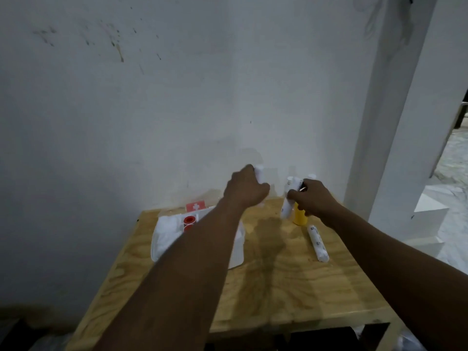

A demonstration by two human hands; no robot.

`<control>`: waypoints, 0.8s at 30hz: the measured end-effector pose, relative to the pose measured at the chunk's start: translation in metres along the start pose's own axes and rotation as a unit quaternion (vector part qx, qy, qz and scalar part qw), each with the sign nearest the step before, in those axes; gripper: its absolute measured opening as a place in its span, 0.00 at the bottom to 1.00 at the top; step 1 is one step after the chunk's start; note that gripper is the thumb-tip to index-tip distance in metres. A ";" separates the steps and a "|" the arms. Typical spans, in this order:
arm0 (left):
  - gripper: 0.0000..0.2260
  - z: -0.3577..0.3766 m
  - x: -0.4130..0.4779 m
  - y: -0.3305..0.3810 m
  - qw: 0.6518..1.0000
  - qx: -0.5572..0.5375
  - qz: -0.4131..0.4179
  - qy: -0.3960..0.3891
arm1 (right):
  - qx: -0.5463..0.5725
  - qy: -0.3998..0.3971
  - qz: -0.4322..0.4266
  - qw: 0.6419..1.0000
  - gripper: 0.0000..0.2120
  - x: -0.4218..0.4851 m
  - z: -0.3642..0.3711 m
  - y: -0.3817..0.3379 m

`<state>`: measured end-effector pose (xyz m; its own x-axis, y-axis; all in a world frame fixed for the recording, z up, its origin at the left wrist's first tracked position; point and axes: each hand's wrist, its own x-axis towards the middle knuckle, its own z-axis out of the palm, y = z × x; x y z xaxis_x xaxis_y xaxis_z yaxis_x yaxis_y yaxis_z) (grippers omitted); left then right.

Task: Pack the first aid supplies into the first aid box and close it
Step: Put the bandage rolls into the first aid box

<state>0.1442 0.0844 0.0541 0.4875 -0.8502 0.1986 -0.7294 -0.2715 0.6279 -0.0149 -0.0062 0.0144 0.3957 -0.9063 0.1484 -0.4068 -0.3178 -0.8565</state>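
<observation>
Head view | your left hand grips a white roll, raised over the worktop | your right hand grips a tilted white bottle, just beside the yellow bottle | box open at left, red tape inside | bandage lying on the worktop, right.

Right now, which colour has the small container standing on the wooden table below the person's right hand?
Yellow. The head view, the only one, shows the yellow plastic container upright.
</observation>
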 end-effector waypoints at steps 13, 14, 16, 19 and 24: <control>0.11 -0.105 -0.023 -0.091 0.988 0.055 -0.041 -0.135 | -0.130 -0.142 -0.197 0.961 0.10 -0.024 0.078 -0.087; 0.12 -0.104 -0.025 -0.095 0.987 0.065 -0.038 -0.141 | -0.142 -0.162 -0.200 0.956 0.11 -0.027 0.081 -0.089; 0.13 -0.099 -0.029 -0.104 0.983 0.096 -0.033 -0.154 | -0.177 -0.194 -0.205 0.943 0.11 -0.031 0.088 -0.090; 0.13 -0.094 -0.034 -0.112 0.973 0.142 -0.027 -0.178 | -0.227 -0.226 -0.204 0.925 0.12 -0.036 0.096 -0.090; 0.12 -0.087 -0.040 -0.110 0.961 0.189 -0.017 -0.199 | -0.277 -0.272 -0.189 0.902 0.11 -0.043 0.106 -0.085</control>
<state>0.2473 0.1875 0.0424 0.3461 -0.9231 -0.1676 -0.8757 -0.3819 0.2955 0.0903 0.0896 0.0281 0.8765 -0.4812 -0.0153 -0.4473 -0.8022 -0.3955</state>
